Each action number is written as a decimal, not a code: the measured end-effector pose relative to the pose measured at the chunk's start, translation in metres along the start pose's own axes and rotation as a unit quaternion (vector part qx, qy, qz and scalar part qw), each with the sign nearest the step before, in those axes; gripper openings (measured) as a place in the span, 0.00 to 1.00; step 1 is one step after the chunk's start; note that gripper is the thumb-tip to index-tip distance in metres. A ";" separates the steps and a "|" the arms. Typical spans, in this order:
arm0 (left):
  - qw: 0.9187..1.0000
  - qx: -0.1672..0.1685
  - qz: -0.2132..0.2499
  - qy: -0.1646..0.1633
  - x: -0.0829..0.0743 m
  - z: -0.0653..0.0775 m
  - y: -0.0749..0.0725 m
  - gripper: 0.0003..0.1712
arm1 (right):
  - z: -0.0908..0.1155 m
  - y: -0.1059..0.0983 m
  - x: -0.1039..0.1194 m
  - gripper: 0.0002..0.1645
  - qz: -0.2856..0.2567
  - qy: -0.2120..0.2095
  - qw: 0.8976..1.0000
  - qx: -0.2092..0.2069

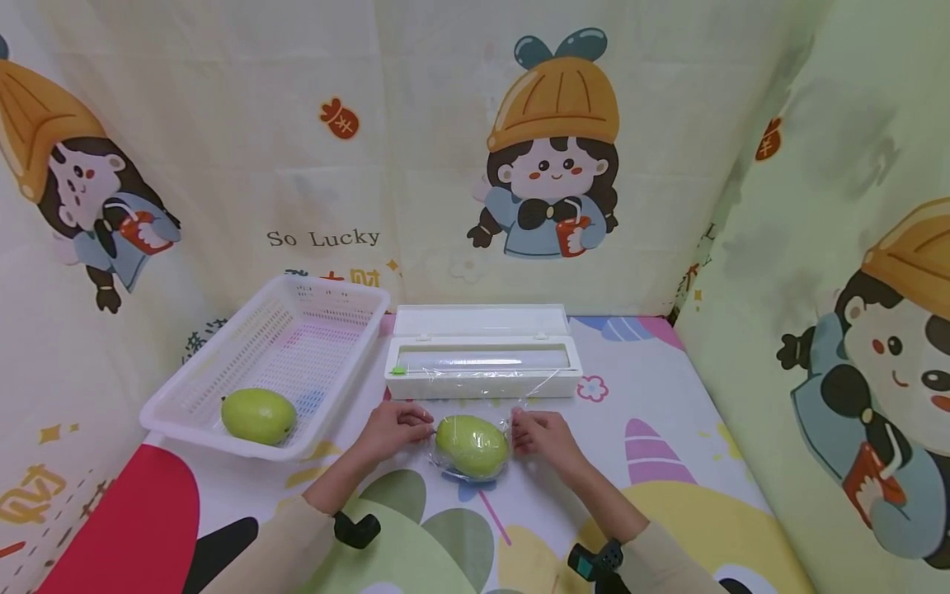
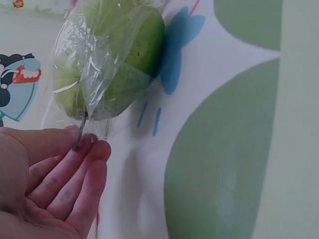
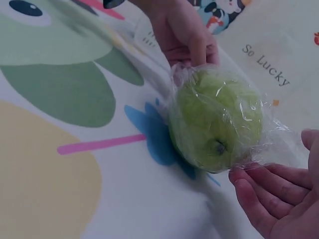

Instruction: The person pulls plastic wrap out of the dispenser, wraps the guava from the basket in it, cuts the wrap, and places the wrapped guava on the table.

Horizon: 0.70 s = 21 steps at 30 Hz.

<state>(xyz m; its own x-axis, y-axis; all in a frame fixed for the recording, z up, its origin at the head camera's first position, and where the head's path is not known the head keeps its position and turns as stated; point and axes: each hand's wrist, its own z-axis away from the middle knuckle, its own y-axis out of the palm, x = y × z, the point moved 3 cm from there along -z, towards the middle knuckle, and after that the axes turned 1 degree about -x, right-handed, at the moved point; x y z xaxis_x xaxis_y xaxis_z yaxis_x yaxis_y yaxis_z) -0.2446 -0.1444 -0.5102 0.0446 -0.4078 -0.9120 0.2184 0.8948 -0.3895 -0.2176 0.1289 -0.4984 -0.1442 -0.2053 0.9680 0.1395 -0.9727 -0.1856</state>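
Note:
A green mango [image 1: 472,446] wrapped in clear cling film [image 3: 182,82] lies on the patterned cloth between the two hands. At its left end, my left hand [image 1: 397,429] pinches a twisted bit of film between thumb and fingers [image 2: 94,149]. On the other side, my right hand [image 3: 284,194] touches the film with its fingertips, the thumb standing apart from the fingers. Loose film spreads near that thumb. Behind the mango stands a white cling film dispenser [image 1: 482,386], lid raised, with the roll [image 1: 482,360] inside and a green slider at its left.
A white perforated basket [image 1: 326,421] stands at the left, with another green mango [image 1: 258,416] in its near end. Cartoon-printed cloth walls [image 1: 430,165] rise behind and at both sides. The table cloth [image 1: 586,462] has a bright printed pattern.

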 end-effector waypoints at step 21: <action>0.990 -0.020 0.141 0.009 -0.029 0.006 -0.009 0.20 | -0.004 -0.014 0.028 0.18 -0.060 -0.045 0.995 -0.060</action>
<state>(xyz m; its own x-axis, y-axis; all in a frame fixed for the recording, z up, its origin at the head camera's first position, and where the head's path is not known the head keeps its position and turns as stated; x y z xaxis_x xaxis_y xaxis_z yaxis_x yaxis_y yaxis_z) -0.2419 -0.1419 -0.4790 0.0811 -0.1385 -0.9870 0.1618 0.9790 -0.1240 -0.2275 0.1358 -0.4691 -0.0627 -0.0824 0.9946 0.0082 -0.9966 -0.0821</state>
